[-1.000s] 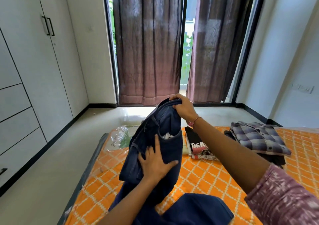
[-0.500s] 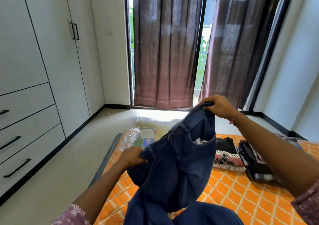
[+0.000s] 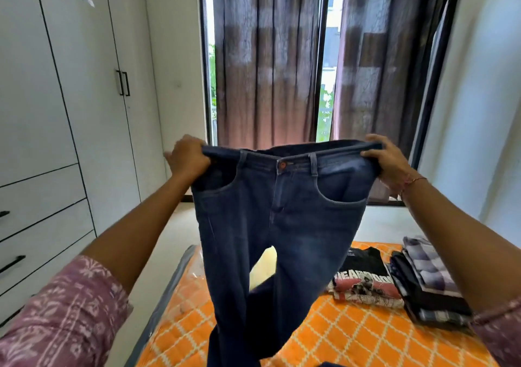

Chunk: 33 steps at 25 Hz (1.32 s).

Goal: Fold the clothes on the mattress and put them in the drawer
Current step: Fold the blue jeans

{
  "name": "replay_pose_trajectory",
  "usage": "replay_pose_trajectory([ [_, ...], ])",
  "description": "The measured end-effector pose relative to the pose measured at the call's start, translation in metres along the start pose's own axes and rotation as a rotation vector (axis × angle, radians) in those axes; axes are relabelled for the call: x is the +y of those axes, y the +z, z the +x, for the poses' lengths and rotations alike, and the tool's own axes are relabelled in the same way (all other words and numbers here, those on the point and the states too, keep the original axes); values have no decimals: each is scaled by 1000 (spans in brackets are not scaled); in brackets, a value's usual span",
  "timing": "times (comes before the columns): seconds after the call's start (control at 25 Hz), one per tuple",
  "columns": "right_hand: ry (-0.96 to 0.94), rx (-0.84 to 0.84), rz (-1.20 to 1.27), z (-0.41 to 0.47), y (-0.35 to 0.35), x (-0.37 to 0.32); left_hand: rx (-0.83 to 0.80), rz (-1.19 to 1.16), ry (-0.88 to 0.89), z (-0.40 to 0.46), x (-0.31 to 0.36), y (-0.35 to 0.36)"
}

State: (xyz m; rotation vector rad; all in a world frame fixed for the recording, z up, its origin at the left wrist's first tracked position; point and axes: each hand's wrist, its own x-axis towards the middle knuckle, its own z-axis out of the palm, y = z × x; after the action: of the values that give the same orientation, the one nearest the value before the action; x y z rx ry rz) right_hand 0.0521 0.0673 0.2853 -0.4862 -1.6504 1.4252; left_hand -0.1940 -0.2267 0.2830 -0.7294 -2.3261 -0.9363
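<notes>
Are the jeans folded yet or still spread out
Spread out, not folded. The left hand and right hand grip the jeans by the waistband corners, stretched flat, legs hanging toward the mattress.

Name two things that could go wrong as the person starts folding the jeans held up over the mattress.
The jeans hang by the waistband from the left hand and right hand; lowered carelessly, the dangling legs could bunch on the mattress and crease. Swung to the right, they might brush the folded printed T-shirt or topple the stacked clothes.
</notes>
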Motion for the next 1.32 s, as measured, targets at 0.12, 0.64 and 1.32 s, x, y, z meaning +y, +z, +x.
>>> replay_pose_trajectory([
  [0.12,52,39,169,6,-1,-19,10,-1024,-449,3,22,-13],
  [0.64,162,-81,81,16,-35,-34,-757,-1190,-424,-4,-18,-23],
  [1.32,59,-155,124,-50,171,-44,-520,-1496,-523,-48,152,26],
])
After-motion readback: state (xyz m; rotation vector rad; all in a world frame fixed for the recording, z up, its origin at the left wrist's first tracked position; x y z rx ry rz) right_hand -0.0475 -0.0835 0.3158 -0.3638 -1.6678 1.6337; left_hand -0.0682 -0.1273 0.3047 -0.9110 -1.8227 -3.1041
